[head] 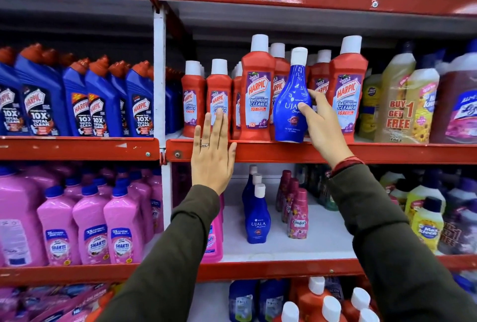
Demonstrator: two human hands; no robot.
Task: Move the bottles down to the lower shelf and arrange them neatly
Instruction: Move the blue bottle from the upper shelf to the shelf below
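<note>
A blue Ujala bottle (289,104) with a white cap stands at the front edge of the upper red shelf (387,152), among red Harpic bathroom cleaner bottles (256,94). My right hand (321,120) is closed around its right side, thumb across the label. My left hand (213,153) is flat and open, fingers together, resting against the shelf edge in front of a smaller red Harpic bottle (219,97). On the lower white shelf (322,241) a row of three blue Ujala bottles (258,215) runs front to back, with pink Comfort bottles (296,214) beside it.
Blue Harpic bottles (77,99) fill the upper left bay and pink Shakti bottles (90,228) the bay below. Yellow and purple cleaners (402,99) stand at the right. A white upright post (159,84) divides the bays. More bottles (322,303) sit on the bottom shelf.
</note>
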